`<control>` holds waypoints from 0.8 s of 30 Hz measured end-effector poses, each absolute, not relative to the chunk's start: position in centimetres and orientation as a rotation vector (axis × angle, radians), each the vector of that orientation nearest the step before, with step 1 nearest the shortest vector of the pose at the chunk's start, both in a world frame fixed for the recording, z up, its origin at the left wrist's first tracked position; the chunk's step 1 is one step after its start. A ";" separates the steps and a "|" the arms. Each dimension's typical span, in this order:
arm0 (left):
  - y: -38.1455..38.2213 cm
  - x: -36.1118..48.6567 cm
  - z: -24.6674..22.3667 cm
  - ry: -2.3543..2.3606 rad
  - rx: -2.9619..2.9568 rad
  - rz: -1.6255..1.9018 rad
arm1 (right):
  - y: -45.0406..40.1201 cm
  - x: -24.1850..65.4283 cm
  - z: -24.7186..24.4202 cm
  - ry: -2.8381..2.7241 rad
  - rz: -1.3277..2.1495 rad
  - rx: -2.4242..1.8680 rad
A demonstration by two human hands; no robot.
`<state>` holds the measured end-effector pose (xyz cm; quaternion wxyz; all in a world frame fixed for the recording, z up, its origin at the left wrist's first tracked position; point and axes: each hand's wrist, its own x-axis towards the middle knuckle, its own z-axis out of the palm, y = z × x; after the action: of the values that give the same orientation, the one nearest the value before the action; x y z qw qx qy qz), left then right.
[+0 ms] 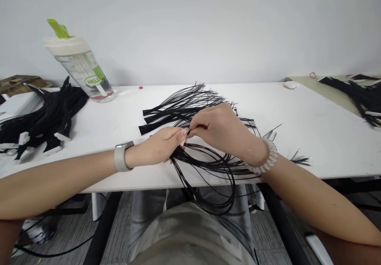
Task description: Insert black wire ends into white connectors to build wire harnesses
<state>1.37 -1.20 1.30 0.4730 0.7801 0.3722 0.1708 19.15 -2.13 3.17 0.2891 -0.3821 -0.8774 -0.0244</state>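
My left hand (162,146), a grey watch on its wrist, is closed on a small white connector (183,141), mostly hidden by the fingers. A bundle of thin black wires (205,162) runs out of that grip and loops over the table's front edge. My right hand (217,128) is pinched against the left thumb tip. Between its fingertips is a short black end, which looks like one wire's end. Just behind the hands lie several black sleeved wire bundles (160,118), their loose strands fanned towards the back right.
A tall bottle (86,68) with a green spout stands at the back left. Beside it are piled black cable bundles (50,114) with white connectors. More black cables (348,94) lie at the right. The white table (113,118) ends close to my lap, and red bands (141,87) lie near the wall.
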 end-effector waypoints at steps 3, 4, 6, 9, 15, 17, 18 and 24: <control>-1.2 1.3 1.2 0.907 1.924 0.423 | -2.1 19.2 3.2 -2.335 -0.021 -0.996; -1.2 1.3 1.2 0.902 1.936 0.425 | -2.1 19.2 3.2 -2.337 0.001 -0.986; -1.1 1.2 1.1 0.885 1.971 0.428 | -2.1 19.3 3.3 -2.343 0.049 -0.963; -0.8 1.1 0.9 0.855 2.021 0.434 | -1.9 19.4 3.6 -2.365 0.108 -0.919; -0.8 1.1 1.1 0.878 1.984 0.385 | -1.6 19.8 3.7 -2.470 0.198 -0.899; -1.1 1.2 1.3 0.923 1.926 0.411 | -1.6 19.9 3.6 -2.468 0.249 -0.933; -1.2 1.3 1.3 0.937 1.903 0.437 | -1.6 19.9 3.5 -2.450 0.257 -0.948; -1.9 1.3 1.2 1.014 1.796 0.548 | -1.6 20.0 3.3 -2.337 0.204 -0.958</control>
<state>1.33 -1.89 1.17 0.4826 0.7371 0.4162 0.2248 20.03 -1.64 3.30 0.2993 -0.3607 -0.8800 0.0766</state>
